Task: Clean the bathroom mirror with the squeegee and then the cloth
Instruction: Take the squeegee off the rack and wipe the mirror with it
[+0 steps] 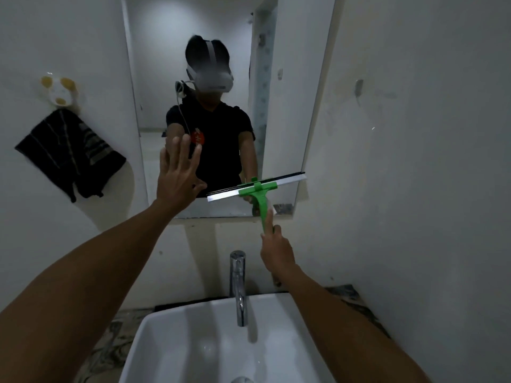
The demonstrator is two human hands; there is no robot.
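The bathroom mirror (pixel 287 78) hangs on the wall above the sink and reflects a person in a black shirt. My right hand (pixel 276 252) grips the green handle of the squeegee (pixel 258 189), index finger stretched along it. Its blade lies tilted across the mirror's lower right part, touching the glass. My left hand (pixel 177 172) is flat with fingers spread, at the mirror's lower left area, holding nothing. A dark striped cloth (pixel 69 156) hangs from a hook on the wall to the left of the mirror.
A white basin (pixel 166 341) sits below, with a chrome tap (pixel 238 288) rising at its back. A white holder with yellow spots (pixel 59 91) is fixed on the left wall above the cloth. A marbled counter edge (pixel 356 302) shows at the right.
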